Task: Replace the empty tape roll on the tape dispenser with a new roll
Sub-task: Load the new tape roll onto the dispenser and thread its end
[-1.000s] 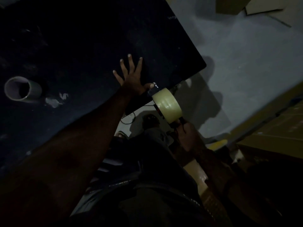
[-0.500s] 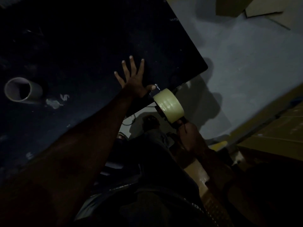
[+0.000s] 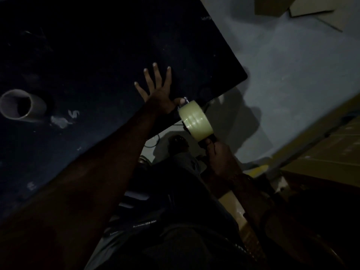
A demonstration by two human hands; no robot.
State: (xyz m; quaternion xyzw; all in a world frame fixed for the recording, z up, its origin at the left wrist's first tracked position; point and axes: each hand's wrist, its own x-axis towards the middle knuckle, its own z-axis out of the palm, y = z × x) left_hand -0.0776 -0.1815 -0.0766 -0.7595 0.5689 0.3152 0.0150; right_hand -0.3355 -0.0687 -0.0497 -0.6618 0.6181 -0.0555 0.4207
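A full yellowish tape roll [image 3: 195, 121] sits on the tape dispenser [image 3: 207, 140], whose handle my right hand [image 3: 220, 154] grips just off the table's near edge. The dispenser's metal front end [image 3: 184, 101] touches the table edge beside my left thumb. My left hand [image 3: 158, 94] lies flat on the dark table [image 3: 97, 45] with its fingers spread. An empty cardboard core [image 3: 21, 105] lies on its side at the table's left.
Small scraps of torn tape [image 3: 61, 120] lie near the core. Cardboard boxes [image 3: 329, 151] stand at the right, and flattened cardboard [image 3: 296, 8] lies on the grey floor at the top right. My legs fill the lower middle.
My left hand has slid a little farther onto the table. The dispenser with its roll has moved slightly up with it. The view shifted a little.
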